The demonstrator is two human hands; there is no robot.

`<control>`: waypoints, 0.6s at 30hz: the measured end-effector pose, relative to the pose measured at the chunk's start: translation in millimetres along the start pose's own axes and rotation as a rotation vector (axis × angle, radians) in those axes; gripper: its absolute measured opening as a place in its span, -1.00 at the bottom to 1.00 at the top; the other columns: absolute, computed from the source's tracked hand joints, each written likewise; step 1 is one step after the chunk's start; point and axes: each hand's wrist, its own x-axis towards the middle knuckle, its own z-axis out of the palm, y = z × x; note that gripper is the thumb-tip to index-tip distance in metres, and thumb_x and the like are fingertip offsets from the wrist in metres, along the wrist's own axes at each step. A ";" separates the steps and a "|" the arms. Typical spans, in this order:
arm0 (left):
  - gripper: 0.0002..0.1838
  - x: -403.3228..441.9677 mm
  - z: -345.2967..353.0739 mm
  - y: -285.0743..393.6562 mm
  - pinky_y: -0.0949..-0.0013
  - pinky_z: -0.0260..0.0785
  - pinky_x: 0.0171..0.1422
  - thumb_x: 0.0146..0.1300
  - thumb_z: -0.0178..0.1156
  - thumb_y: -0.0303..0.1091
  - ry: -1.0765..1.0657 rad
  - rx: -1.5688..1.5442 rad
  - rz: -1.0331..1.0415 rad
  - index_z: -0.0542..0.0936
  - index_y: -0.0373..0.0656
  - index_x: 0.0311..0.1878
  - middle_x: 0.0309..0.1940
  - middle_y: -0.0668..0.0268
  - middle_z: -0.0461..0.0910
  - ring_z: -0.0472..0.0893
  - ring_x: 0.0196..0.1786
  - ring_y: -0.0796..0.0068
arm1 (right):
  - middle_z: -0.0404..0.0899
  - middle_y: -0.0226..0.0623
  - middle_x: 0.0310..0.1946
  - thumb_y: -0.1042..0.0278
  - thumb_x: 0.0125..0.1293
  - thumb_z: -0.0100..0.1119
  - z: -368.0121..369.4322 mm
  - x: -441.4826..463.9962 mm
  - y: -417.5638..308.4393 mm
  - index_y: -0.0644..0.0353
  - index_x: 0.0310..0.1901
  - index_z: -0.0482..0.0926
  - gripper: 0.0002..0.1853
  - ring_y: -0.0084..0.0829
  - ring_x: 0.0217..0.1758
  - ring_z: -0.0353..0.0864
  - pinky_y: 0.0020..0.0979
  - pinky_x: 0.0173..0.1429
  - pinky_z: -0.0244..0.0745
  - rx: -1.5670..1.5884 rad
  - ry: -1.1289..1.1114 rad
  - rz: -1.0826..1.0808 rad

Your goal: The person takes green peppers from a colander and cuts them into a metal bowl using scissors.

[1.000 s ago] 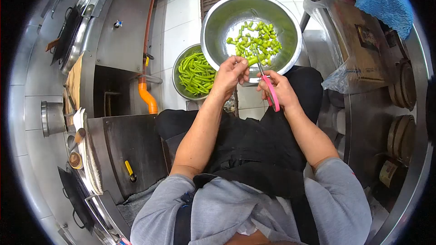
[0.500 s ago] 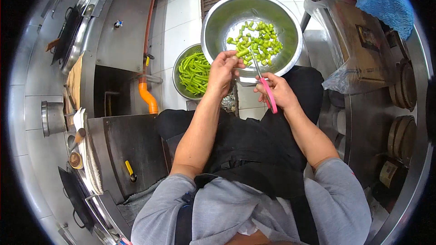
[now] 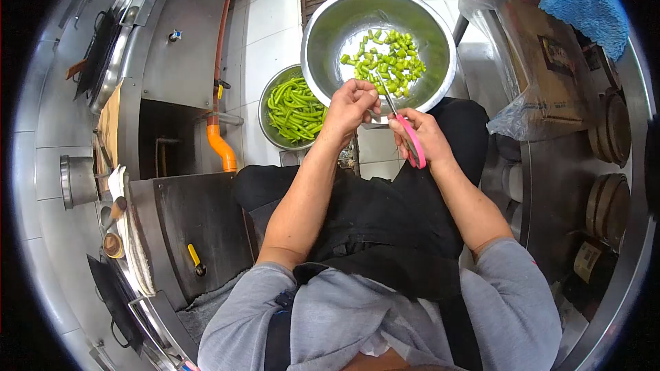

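Observation:
My right hand (image 3: 427, 139) grips a pair of scissors (image 3: 411, 137) with pink handles, the blades pointing forward over the near rim of a large steel bowl (image 3: 322, 41). Cut chunks of green chili pepper (image 3: 395, 62) lie on the bottom of that bowl. Close to the blades, at the bowl's near left rim, my left hand (image 3: 354, 106) is closed with thumb and fingers pinched together. Whatever is in that pinch is hidden or too small to name. To the left stands a smaller metal bowl (image 3: 264, 122) full of whole long green chili peppers (image 3: 295, 108).
A steel counter front (image 3: 182, 62) with an orange pipe (image 3: 221, 144) runs along the left. At the right are a plastic-covered cardboard box (image 3: 543, 75), a blue towel (image 3: 581, 0) and shelves with stacked round items (image 3: 608, 127). White tiles (image 3: 265, 14) cover the floor.
The green chili piece in my left fingers is no longer visible. My left hand has turned and drawn slightly nearer to the scissors, which have shifted only a little.

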 end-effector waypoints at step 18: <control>-0.67 32.1 -137.2 16.4 0.43 0.48 -0.22 0.23 0.17 -0.52 0.516 0.088 0.274 0.46 -0.32 0.08 -0.10 0.19 0.59 0.63 -0.09 0.41 | 0.56 -0.30 -0.54 0.31 0.27 0.27 -1.0 -0.9 -0.5 0.33 0.03 0.50 -0.63 -0.59 -0.71 0.46 -0.58 -0.62 0.32 0.108 0.159 -0.086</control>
